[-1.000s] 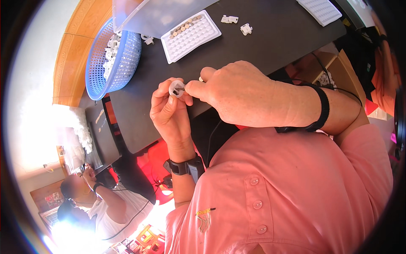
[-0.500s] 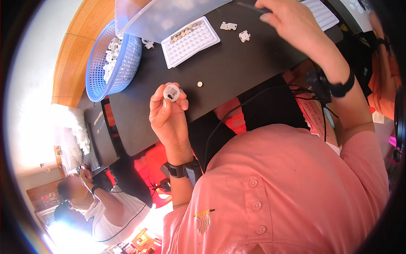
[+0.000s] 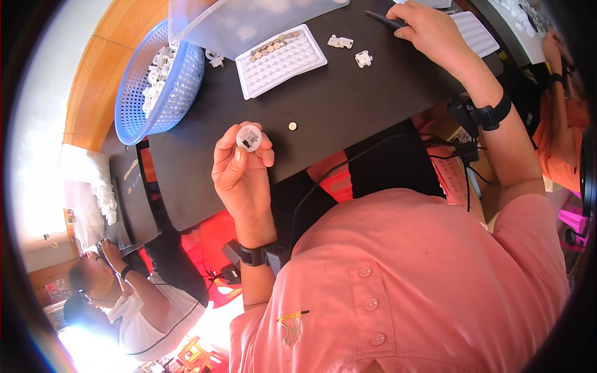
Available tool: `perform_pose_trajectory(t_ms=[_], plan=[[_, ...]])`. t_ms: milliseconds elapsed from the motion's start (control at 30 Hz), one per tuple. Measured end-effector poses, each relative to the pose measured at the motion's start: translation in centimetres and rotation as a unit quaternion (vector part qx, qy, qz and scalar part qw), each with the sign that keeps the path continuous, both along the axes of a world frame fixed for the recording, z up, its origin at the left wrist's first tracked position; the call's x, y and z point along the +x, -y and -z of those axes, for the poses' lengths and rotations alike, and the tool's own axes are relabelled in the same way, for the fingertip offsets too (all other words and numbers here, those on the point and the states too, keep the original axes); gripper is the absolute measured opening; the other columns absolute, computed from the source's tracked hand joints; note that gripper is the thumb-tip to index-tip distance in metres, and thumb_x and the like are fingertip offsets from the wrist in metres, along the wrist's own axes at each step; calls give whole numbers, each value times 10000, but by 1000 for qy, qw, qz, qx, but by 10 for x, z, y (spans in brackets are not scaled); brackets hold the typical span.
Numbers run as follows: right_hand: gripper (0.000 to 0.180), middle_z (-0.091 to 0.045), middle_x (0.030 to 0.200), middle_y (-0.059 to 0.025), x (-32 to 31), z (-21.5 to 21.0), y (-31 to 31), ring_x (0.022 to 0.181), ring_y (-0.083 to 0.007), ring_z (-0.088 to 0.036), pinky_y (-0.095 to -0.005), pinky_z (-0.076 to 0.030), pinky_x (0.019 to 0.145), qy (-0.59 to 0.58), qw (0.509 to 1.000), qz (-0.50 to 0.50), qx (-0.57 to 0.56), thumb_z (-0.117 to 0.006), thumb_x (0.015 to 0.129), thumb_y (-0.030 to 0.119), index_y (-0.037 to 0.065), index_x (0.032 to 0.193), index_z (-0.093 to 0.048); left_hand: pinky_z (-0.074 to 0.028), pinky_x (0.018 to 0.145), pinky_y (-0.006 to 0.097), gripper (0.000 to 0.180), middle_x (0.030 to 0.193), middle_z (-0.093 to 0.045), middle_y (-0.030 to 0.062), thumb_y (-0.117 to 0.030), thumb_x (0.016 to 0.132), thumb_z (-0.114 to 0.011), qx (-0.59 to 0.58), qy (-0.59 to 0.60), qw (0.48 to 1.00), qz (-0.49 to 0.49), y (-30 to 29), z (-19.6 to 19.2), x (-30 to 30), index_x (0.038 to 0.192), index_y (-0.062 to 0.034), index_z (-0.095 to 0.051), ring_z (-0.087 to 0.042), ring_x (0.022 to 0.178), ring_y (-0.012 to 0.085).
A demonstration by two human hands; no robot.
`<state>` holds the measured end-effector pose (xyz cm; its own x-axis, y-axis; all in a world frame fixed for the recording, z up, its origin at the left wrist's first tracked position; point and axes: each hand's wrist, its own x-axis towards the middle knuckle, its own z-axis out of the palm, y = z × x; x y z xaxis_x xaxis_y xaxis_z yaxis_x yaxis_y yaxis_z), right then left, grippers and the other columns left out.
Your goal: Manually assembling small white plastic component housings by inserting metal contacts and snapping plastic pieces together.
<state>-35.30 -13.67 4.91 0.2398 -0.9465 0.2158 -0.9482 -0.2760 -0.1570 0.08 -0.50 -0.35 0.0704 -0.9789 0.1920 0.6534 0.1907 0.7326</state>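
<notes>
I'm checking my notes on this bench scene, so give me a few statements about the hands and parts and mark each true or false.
1. The left hand holds a small round white part in its fingers. True.
2. The right hand rests in the blue basket. False: it reaches to a black tool at the table's far edge.
3. A small coin-like disc lies loose on the black table. True.
4. The white tray is completely filled. False: only its far rows hold discs.
</notes>
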Motion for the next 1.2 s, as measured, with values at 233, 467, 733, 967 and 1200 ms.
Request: perform_pose_trajectory(t_ms=[233,467,733,967,1200], plan=[[188,-674,951,-81,13,3,-29,918,-332,-667,-448,-518,774,8,981,-3,-194,-699,859,162,119,1040,-676,-479,609,318,317,1134,-632,250,-87,931,-657,-3,-4,1000,-2,0,-2,-2,1224,33,-634,-640,849,275],[59,-627,847,-63,123,12,-83,796,-296,-637,-429,-498,678,206,945,-223,-124,-651,779,67,103,825,-659,-450,681,318,344,1184,-587,252,-64,927,-635,4,-7,1000,11,-3,-1,4,1257,24,-601,-588,908,288],[94,-576,827,-37,160,29,-84,805,-234,-571,-363,-463,686,107,946,-269,-145,-665,721,69,91,813,-666,-455,678,324,348,1187,-592,264,-64,931,-626,10,-17,1000,7,-4,1,3,1265,27,-588,-595,919,294],[74,-558,846,-28,161,29,-81,813,-220,-537,-347,-452,703,77,940,-299,-143,-643,735,87,85,809,-639,-455,678,327,350,1188,-598,262,-58,930,-626,10,-23,1000,13,-4,0,4,1266,29,-581,-594,919,295],[99,-554,843,-49,160,21,-91,812,-235,-552,-362,-460,674,112,927,-342,-108,-643,726,62,81,808,-591,-490,640,339,307,1152,-641,255,-57,942,-630,9,-32,999,3,-1,-1,2,1235,34,-621,-654,887,294]])
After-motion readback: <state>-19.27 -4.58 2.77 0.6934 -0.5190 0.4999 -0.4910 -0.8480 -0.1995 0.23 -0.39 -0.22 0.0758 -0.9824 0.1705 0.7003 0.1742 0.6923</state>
